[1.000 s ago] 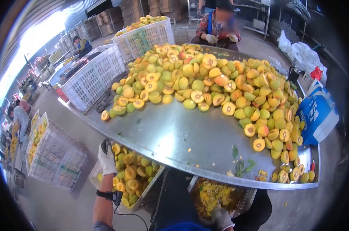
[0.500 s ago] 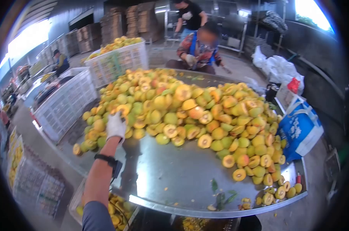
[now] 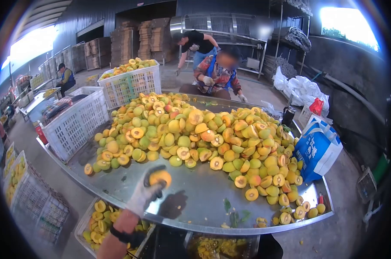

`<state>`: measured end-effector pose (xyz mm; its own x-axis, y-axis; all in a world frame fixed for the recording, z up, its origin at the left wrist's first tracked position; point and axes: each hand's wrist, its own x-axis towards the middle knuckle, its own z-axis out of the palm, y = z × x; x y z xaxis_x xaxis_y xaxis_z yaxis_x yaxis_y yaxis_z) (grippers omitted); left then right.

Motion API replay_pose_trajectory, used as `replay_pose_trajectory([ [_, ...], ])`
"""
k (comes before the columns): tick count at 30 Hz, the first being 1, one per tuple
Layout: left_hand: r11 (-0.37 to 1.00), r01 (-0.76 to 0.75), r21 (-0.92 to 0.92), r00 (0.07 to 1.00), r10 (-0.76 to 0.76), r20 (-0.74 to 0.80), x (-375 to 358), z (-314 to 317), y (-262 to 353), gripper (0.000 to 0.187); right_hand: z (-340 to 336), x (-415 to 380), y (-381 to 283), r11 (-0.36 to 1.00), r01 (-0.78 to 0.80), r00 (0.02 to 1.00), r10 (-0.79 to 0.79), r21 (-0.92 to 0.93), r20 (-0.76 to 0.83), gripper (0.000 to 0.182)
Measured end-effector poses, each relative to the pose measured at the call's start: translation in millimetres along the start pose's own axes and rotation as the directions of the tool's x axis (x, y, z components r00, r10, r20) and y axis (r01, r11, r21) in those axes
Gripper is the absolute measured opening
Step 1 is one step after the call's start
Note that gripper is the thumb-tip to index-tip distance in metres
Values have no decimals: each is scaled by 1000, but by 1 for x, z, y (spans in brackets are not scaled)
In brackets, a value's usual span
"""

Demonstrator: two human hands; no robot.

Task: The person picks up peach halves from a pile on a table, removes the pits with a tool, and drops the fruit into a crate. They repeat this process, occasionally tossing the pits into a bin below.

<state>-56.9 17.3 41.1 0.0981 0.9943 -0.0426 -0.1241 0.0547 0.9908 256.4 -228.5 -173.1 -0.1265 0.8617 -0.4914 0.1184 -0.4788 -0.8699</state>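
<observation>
My left hand, in a white glove with dark fingertips and a dark band on the wrist, is closed around an orange-yellow peach. It is raised over the near left part of the metal table. Whether this peach is whole or halved I cannot make out. Beyond the hand lies a big heap of peaches, many cut in half with the stones or hollows showing. My right hand is out of view.
Below the table's front edge stand a crate of cut peaches and a bin with yellow scraps. White crates line the left side. A blue bag leans at the right. Two people are across the table.
My left hand has come back from the left edge of the heap towards me and now holds a peach. The person standing at the back has bent down. The camera view has shifted slightly.
</observation>
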Motion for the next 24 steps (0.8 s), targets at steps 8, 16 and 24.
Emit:
replay_pose_trajectory([
  [8, 981, -191, -19, 981, 191, 31, -112, 92, -108, 51, 14, -37, -90, 941, 97, 965, -168, -324, -199, 26],
  [16, 953, -24, -301, 991, 62, 117, -135, 146, -123, 50, 13, -65, -142, 829, 390, 850, -492, -401, -190, 15],
  [24, 942, 21, -336, 990, 28, 140, -140, 159, -133, 37, 14, -50, -134, 799, 312, 856, -471, -514, -212, 17],
])
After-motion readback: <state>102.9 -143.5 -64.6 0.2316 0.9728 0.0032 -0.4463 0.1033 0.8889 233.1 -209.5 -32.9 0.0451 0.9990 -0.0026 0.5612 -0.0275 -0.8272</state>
